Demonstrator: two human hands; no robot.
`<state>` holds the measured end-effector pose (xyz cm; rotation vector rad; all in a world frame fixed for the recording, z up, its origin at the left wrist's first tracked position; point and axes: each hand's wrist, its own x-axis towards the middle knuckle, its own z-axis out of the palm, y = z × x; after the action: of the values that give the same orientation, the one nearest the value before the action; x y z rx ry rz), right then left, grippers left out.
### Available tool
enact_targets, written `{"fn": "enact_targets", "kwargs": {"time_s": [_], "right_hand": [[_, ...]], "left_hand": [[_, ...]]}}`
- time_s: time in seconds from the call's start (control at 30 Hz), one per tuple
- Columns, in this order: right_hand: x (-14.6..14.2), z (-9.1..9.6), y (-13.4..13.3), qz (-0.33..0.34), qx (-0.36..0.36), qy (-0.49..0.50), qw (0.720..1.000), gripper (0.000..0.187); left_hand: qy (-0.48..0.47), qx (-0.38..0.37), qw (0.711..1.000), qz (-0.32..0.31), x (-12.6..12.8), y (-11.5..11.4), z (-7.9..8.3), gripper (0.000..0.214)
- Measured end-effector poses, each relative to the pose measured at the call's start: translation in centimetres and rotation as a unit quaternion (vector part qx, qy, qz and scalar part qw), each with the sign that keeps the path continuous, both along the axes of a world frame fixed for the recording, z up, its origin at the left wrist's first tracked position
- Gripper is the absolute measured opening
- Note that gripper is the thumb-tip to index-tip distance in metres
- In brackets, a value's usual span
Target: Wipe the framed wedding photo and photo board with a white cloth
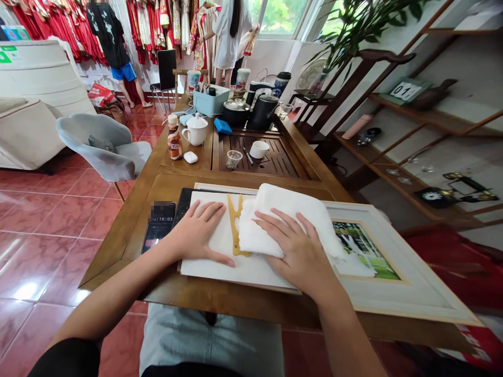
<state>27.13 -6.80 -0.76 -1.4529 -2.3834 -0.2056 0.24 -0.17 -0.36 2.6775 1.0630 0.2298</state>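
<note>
My left hand [204, 230] lies flat on a white board [220, 275], fingers stretched and thumb spread to the right. Just right of it is a flat yellow cut-out piece [234, 225], partly covered by a folded white towel [291, 201]. Across the near side of this towel rests my right hand [296, 246], its fingers spread and pressing on the cloth. Under the towel's right end, a white-framed photo [365, 251] with green grass shows in part.
A phone [160, 228] lies left of the board. Farther back on the wooden table [165, 180] stand a coffee bottle [174, 137], a white lidded cup [195, 129], a small bowl [259, 150] and a black kettle [262, 112]. Two people stand by hanging red garments. Shelves line the right.
</note>
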Motion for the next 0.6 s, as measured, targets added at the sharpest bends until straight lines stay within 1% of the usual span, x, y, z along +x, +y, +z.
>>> {"fn": "enact_targets", "kwargs": {"time_s": [0.13,0.27,0.4,0.6], "right_hand": [[0.0,-0.3,1.0,-0.034,-0.004,-0.017,0.999,0.051],[0.0,-0.3,1.0,-0.032,-0.004,-0.028,0.999,0.051],[0.3,-0.2,-0.7,-0.007,-0.005,-0.023,1.000,0.050],[0.7,0.4,-4.2,0.028,-0.025,-0.028,0.999,0.063]], "left_hand": [[-0.006,-0.001,1.000,0.000,0.0,0.0,0.0,0.124],[-0.006,-0.005,1.000,0.006,0.1,-0.1,0.1,0.124],[0.002,-0.008,1.000,0.010,0.1,-0.1,0.1,0.126],[-0.006,0.000,1.000,0.007,0.1,-0.1,-0.1,0.124]]}}
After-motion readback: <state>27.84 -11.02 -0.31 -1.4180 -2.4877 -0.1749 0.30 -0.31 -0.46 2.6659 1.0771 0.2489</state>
